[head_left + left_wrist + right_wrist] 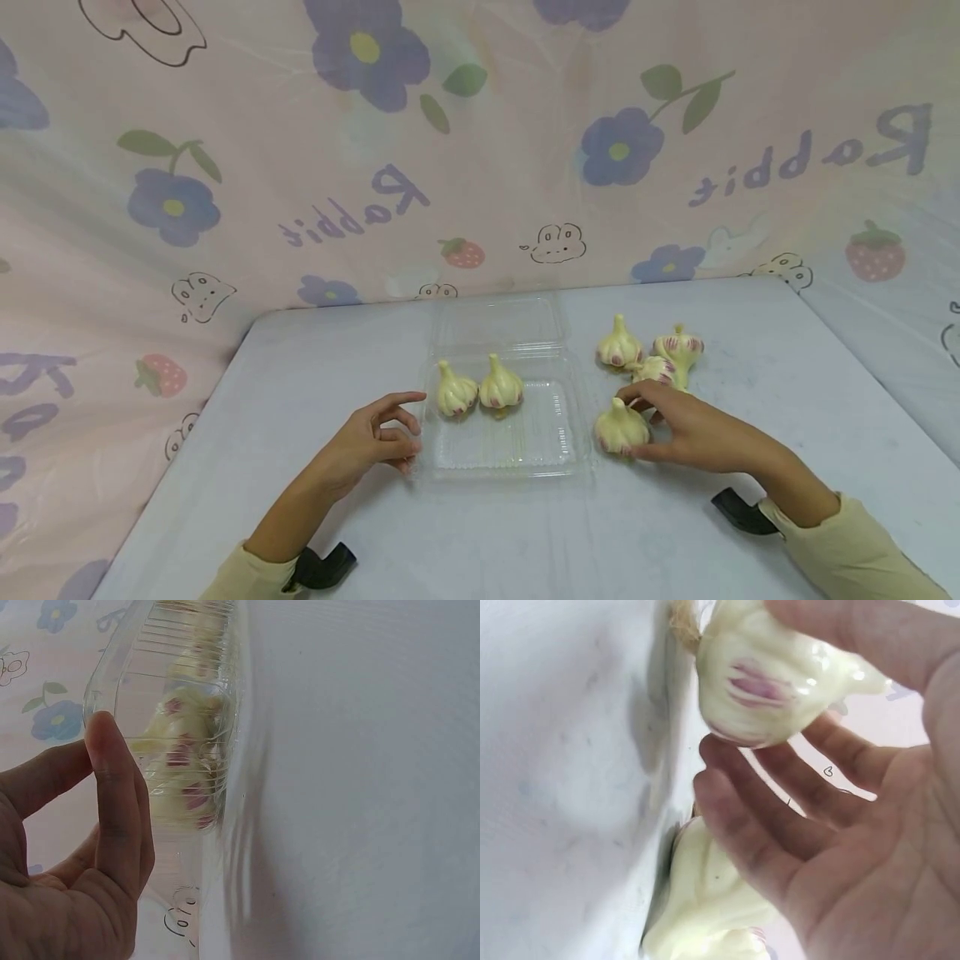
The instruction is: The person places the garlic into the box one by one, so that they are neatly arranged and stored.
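Observation:
In the head view, my right hand holds a garlic bulb between thumb and fingers, just right of a clear plastic container. In the right wrist view this bulb has a purple patch, and its root end faces the table. Two more garlic bulbs stand upright inside the container, side by side at its upper left. My left hand is at the container's left edge with fingers loosely bent. Its fingertips overlap the clear rim in the left wrist view; firm contact cannot be told.
Behind my right hand, several garlic bulbs lie grouped on the white table. The container's lid is folded back flat toward the rear. A patterned cloth hangs behind the table.

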A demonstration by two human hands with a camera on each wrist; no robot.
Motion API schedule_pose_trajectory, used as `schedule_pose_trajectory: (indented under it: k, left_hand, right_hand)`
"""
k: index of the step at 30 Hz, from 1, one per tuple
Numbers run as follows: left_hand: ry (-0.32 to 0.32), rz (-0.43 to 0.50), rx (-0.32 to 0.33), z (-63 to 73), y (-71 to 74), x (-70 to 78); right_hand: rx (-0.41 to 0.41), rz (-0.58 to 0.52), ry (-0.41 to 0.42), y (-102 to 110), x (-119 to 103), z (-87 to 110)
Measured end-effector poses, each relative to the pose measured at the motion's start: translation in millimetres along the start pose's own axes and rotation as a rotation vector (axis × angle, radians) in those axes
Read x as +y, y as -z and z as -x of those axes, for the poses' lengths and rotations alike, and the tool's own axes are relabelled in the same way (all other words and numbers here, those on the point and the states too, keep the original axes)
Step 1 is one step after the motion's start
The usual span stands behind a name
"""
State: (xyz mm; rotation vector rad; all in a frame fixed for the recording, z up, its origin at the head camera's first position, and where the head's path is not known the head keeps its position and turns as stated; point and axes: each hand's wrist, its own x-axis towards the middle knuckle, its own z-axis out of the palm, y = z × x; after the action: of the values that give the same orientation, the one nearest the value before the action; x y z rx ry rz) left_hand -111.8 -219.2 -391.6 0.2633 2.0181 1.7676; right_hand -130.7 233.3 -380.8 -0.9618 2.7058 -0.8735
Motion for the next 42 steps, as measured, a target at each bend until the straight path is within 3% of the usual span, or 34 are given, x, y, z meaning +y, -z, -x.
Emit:
schedule_pose_trajectory:
  k: [6,17,25,34,42]
  left_hand:
    - [0.010,0.004,0.000,-0.4,0.5,-0.4]
    - [-0.001,0.011,-0.003,-0.9,0.4,-0.6]
    - [-0.001,0.015,-0.001,-0.9,-0.6,-0.1]
    - [-0.003,0.016,-0.005,-1.2,-0.5,1.0]
    - [0.008,0.004,-0.007,0.2,1.1,0.6]
  right_hand:
    - [0.064,0.036,0.044,-5.7,0.3,-2.1]
    - [0.071,0.023,0.085,-11.6,0.6,-7.1]
    - [0.088,0.045,0.042,-12.6,-0.3,-6.9]
    - [0.182,0.028,0.141,-8.5,-0.9,-7.1]
    - [0.172,0.006,0.088,-7.3,0.5,-6.6]
